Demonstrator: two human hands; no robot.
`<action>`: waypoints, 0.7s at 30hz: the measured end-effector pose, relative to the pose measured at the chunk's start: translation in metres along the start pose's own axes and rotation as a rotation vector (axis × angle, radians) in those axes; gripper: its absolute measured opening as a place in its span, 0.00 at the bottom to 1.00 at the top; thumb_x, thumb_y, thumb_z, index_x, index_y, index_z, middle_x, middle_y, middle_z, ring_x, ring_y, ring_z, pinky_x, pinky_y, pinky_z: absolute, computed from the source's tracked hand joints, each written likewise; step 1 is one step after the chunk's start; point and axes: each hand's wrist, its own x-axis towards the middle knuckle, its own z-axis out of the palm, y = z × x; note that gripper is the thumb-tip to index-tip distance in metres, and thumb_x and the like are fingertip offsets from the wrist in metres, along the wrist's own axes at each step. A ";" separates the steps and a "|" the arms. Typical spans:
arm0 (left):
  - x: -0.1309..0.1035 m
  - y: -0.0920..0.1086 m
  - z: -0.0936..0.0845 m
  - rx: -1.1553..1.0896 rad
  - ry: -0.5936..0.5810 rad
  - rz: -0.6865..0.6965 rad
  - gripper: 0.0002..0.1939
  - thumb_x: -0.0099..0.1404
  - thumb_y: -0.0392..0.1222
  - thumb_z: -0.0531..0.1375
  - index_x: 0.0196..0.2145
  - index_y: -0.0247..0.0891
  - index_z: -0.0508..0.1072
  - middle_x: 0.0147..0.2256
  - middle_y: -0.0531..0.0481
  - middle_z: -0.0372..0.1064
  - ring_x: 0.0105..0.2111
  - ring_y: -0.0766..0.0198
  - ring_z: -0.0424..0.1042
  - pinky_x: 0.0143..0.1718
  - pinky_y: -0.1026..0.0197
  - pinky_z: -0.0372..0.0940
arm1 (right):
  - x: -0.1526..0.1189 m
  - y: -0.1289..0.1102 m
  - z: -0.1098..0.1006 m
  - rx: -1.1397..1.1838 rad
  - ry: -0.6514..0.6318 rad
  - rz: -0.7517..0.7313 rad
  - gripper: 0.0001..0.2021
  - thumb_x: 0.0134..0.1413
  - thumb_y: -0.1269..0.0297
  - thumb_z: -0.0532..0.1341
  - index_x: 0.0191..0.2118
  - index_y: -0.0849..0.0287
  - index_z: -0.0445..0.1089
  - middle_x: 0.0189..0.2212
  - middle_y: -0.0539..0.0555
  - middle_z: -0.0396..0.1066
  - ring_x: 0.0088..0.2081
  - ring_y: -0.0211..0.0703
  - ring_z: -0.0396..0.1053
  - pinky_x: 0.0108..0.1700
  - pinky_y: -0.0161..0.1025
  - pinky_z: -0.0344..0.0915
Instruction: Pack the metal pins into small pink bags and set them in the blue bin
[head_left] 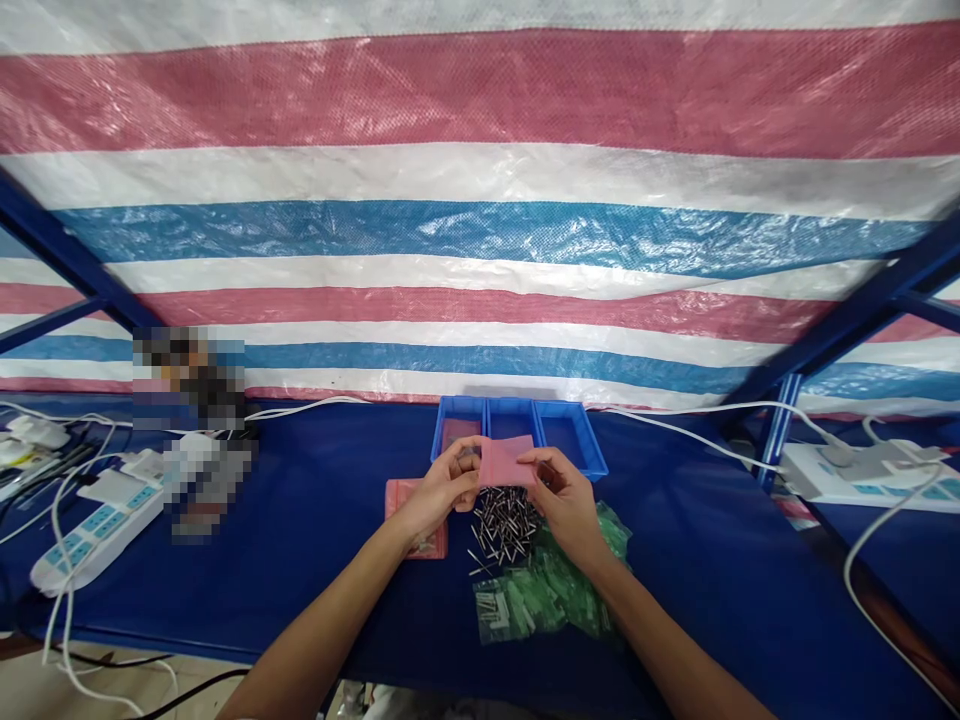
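A small pink plastic bag (507, 461) is stretched between my two hands above a heap of short metal pins (504, 525). My left hand (454, 480) pinches its left edge, and my right hand (559, 495) grips the right edge. Whether anything is inside the bag, I cannot tell. Under my left wrist lie more pink bags (400, 497), partly covered by the hand. Green-tinted clear bags (536, 592) are spread below and beside my right hand; at least one holds metal pieces.
Behind my hands stands a blue tray with three compartments (571, 440); something pink lies in the left one. White power strips with cables sit at the left (101, 540) and right (832, 475). A striped tarp (480, 235) hangs behind the blue table (315, 500).
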 end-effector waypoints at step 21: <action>-0.004 0.012 -0.005 0.257 0.084 0.147 0.21 0.67 0.58 0.69 0.33 0.38 0.69 0.21 0.62 0.51 0.17 0.75 0.48 0.20 0.68 0.45 | 0.002 0.000 -0.001 -0.098 0.043 -0.070 0.14 0.64 0.49 0.67 0.36 0.56 0.76 0.31 0.50 0.61 0.27 0.38 0.57 0.26 0.37 0.55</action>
